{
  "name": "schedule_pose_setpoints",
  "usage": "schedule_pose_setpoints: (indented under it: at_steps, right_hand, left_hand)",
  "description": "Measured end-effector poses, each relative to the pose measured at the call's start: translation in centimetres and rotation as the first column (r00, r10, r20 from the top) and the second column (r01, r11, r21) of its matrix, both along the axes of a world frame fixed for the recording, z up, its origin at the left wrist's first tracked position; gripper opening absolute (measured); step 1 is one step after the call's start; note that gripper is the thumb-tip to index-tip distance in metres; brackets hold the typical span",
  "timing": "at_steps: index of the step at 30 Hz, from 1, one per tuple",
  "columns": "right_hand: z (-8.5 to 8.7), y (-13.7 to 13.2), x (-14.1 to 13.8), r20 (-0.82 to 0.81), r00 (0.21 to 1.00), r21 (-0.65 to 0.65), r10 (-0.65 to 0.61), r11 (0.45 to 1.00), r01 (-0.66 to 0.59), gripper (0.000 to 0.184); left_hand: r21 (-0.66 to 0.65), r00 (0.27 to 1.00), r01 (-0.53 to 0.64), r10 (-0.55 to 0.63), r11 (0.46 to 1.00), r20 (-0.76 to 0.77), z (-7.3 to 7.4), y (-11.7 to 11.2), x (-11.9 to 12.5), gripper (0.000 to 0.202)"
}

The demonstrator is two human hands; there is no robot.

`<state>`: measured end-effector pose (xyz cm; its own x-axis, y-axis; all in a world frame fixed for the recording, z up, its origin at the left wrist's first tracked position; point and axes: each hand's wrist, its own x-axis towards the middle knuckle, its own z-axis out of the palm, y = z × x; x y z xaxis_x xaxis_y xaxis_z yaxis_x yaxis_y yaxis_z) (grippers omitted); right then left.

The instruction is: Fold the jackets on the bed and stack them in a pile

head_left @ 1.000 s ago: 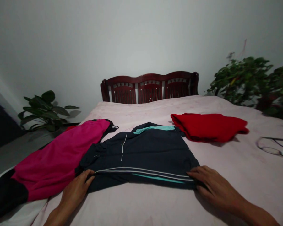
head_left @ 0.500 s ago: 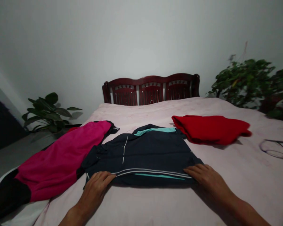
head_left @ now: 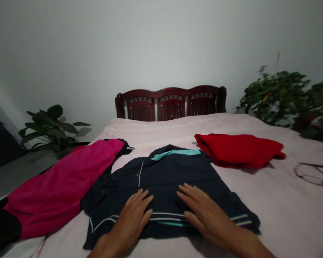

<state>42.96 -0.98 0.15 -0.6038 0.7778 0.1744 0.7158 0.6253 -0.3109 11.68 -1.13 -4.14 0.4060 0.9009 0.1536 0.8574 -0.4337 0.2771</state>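
On the pale pink bedspread [head_left: 282, 211], right in front of my head cam: dark navy garment [head_left: 166, 179], spread mostly flat, teal panel [head_left: 188, 152] on the far side, white piping [head_left: 168, 219] along the near edge. Left hand [head_left: 133, 216] and right hand [head_left: 201, 211] are both palm-down over its near half, fingers extended, nothing pinched. Left looks like it rests on the cloth; under the right fingers there's shadow, so can't confirm full contact.

Handling guess: light, limp, smooth weave, probably a bit slippery, so layers may slide on each other. Not fragile. I'd expect it to crease rather than spring back. Best hold, I think: pinch near the two ends of the piped edge, thumbs under, all layers together; one mid-edge grip would let the ends sag.

Watch the left end: pink-and-black garment [head_left: 61, 193] meets it, overlap unclear from my angle. Red cloth [head_left: 239, 150] sits just beside the far right corner. Glasses [head_left: 312, 175] well apart on the right; those I'd call fragile.
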Motion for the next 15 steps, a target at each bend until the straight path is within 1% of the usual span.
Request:
schedule_pose_setpoints:
  at_steps: [1, 2, 3, 4, 6, 8, 10, 12, 13, 15]
  right_hand:
    - [-0.4, 0.6, -1.6, 0.008, 0.998, -0.027, 0.059, 0.998, -0.059, 0.057]
    - [-1.0, 1.1, -2.7, 0.021, 0.994, -0.059, 0.110, 0.992, -0.109, 0.059]
    - [-1.9, 1.7, -3.0, 0.040, 0.989, -0.089, 0.143, 0.986, -0.139, 0.062]
    - [-2.8, 2.2, -2.7, 0.060, 0.986, -0.112, 0.156, 0.982, -0.149, 0.064]
    - [-4.6, 3.2, -0.4, 0.100, 0.987, -0.123, 0.125, 0.986, -0.112, 0.066]
    - [-5.7, 4.2, 3.2, 0.133, 0.990, -0.084, 0.047, 0.996, -0.036, 0.063]
    - [-5.9, 5.3, 6.8, 0.144, 0.989, -0.025, -0.045, 0.998, 0.049, 0.059]
    - [-5.0, 6.8, 9.3, 0.133, 0.978, 0.001, -0.158, 0.987, 0.160, 0.054]
    - [-4.3, 7.8, 10.0, 0.136, 0.962, -0.004, -0.236, 0.971, 0.239, 0.053]
    - [-2.5, 10.4, 10.3, 0.146, 0.908, -0.005, -0.393, 0.917, 0.398, 0.055]
  left_hand:
    - [-0.009, 1.000, 0.007, -0.007, 1.000, -0.030, -0.6, 0.9, 0.7, 0.048]
    - [-0.014, 0.998, 0.007, -0.008, 1.000, -0.059, -1.4, 1.5, 1.0, 0.050]
    - [-0.010, 0.997, 0.004, -0.005, 1.000, -0.082, -2.3, 2.0, 0.9, 0.052]
    - [0.005, 0.995, -0.003, 0.003, 1.000, -0.099, -3.2, 2.3, 0.4, 0.052]
    - [0.039, 0.992, -0.014, 0.019, 0.999, -0.122, -4.6, 2.3, -1.4, 0.054]
    - [0.051, 0.989, -0.025, 0.032, 0.998, -0.142, -5.3, 1.8, -3.5, 0.056]
    - [0.023, 0.989, -0.024, 0.027, 0.999, -0.145, -5.2, 1.5, -5.1, 0.057]
    - [-0.033, 0.993, -0.043, 0.039, 0.999, -0.107, -4.3, 1.9, -6.1, 0.050]
    - [-0.059, 0.994, -0.078, 0.073, 0.995, -0.076, -3.7, 2.4, -6.4, 0.044]
    - [-0.065, 0.985, -0.170, 0.170, 0.983, -0.008, -2.3, 4.3, -6.8, 0.036]
